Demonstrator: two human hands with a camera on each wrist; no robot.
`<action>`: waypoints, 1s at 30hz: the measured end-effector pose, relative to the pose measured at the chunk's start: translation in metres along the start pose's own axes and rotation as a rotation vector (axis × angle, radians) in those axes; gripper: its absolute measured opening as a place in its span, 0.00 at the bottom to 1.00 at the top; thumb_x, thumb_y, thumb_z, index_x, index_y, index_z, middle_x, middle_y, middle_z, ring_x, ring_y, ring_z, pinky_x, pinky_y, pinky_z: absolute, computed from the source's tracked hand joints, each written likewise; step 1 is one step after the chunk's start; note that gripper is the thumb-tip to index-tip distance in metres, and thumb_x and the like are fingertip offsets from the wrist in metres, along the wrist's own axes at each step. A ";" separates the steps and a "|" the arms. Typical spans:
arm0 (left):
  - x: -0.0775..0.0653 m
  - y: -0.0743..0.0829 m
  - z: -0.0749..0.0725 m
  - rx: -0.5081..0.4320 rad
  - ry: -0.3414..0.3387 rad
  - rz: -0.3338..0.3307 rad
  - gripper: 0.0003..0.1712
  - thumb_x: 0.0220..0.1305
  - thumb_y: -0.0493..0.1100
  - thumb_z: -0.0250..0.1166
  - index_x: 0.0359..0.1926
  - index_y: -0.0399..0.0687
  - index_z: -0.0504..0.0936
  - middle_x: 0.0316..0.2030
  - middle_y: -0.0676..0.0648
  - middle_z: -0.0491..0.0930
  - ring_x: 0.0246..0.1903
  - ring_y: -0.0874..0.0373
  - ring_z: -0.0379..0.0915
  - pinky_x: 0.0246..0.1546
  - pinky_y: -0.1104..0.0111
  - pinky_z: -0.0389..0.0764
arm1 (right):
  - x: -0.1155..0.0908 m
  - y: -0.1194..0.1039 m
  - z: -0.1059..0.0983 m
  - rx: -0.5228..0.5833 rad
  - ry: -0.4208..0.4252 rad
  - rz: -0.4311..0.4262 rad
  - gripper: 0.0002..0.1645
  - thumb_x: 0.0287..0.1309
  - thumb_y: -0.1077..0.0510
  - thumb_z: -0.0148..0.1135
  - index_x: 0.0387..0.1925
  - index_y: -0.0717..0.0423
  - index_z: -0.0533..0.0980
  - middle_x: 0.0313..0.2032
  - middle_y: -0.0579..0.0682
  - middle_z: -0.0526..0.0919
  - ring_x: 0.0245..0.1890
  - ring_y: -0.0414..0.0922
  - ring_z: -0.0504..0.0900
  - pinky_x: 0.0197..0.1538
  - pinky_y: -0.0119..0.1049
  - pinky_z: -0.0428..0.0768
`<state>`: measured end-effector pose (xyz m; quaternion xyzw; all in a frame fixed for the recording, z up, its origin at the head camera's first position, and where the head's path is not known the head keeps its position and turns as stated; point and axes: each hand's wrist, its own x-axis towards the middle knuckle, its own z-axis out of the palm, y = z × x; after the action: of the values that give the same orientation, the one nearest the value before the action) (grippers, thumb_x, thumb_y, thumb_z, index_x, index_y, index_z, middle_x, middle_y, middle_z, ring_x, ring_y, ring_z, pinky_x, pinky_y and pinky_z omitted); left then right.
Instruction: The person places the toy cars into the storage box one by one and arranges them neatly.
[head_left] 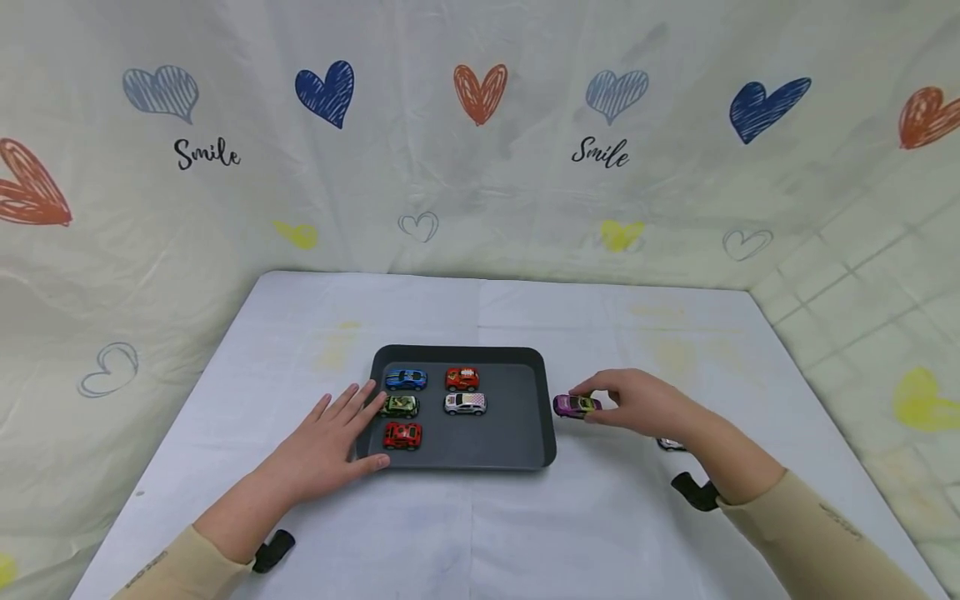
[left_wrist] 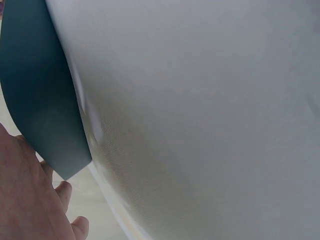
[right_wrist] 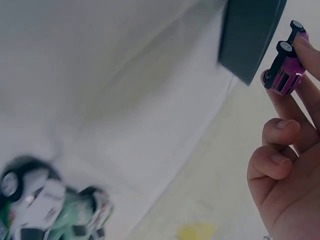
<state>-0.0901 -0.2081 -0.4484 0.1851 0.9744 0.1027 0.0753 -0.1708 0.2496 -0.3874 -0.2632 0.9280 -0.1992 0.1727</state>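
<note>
My right hand (head_left: 637, 402) pinches a purple and yellow-green toy car (head_left: 574, 407) between thumb and fingers, just right of the dark grey tray (head_left: 517, 450). In the right wrist view the same purple car (right_wrist: 289, 75) shows its black wheels, raised off the cloth. My left hand (head_left: 330, 442) rests at the tray's left edge with fingers spread. Inside the tray, a blue car (head_left: 406, 380), a green camouflage car (head_left: 401, 407) and a red car (head_left: 402, 436) form a left column. Beside them stand a red car with white marks (head_left: 462, 379) and a white car (head_left: 465, 403).
Another toy car (head_left: 671, 445), white, stands on the table right of the tray, mostly hidden behind my right forearm; the right wrist view shows a white and green car (right_wrist: 55, 205). A white cloth (head_left: 480, 533) covers the table, and a curtain with hearts hangs behind.
</note>
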 end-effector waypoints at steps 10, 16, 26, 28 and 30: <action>0.000 0.000 0.000 0.008 -0.007 -0.002 0.54 0.62 0.75 0.56 0.78 0.53 0.53 0.78 0.47 0.45 0.76 0.43 0.41 0.73 0.43 0.45 | 0.030 -0.040 0.008 0.010 -0.021 -0.027 0.21 0.57 0.50 0.72 0.54 0.35 0.83 0.48 0.36 0.82 0.36 0.41 0.74 0.36 0.35 0.76; 0.000 0.001 0.001 0.003 -0.014 0.000 0.54 0.62 0.75 0.56 0.79 0.54 0.52 0.78 0.47 0.44 0.76 0.44 0.40 0.73 0.43 0.44 | 0.046 -0.058 0.015 -0.045 -0.032 -0.051 0.21 0.58 0.50 0.72 0.54 0.37 0.83 0.50 0.39 0.83 0.45 0.43 0.79 0.48 0.40 0.80; 0.000 0.002 -0.001 0.004 -0.015 -0.002 0.54 0.62 0.75 0.56 0.79 0.53 0.52 0.78 0.47 0.44 0.76 0.44 0.40 0.73 0.43 0.44 | 0.065 -0.084 0.034 -0.152 -0.094 -0.090 0.20 0.57 0.48 0.72 0.52 0.38 0.84 0.52 0.41 0.83 0.54 0.41 0.79 0.58 0.42 0.78; 0.000 0.002 -0.001 0.000 -0.014 -0.003 0.54 0.62 0.74 0.57 0.79 0.53 0.52 0.78 0.47 0.44 0.76 0.44 0.40 0.73 0.43 0.44 | 0.069 -0.089 0.039 -0.177 -0.109 -0.098 0.19 0.58 0.48 0.71 0.52 0.38 0.84 0.52 0.41 0.83 0.55 0.41 0.79 0.58 0.42 0.78; 0.000 0.002 -0.001 -0.002 -0.010 -0.003 0.54 0.62 0.74 0.57 0.79 0.53 0.53 0.78 0.47 0.45 0.76 0.44 0.40 0.73 0.43 0.44 | 0.072 -0.093 0.043 -0.202 -0.122 -0.103 0.19 0.57 0.47 0.71 0.51 0.38 0.84 0.52 0.41 0.83 0.55 0.41 0.79 0.57 0.41 0.78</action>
<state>-0.0898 -0.2064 -0.4467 0.1840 0.9742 0.1024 0.0806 -0.1712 0.1252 -0.3971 -0.3381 0.9164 -0.0970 0.1910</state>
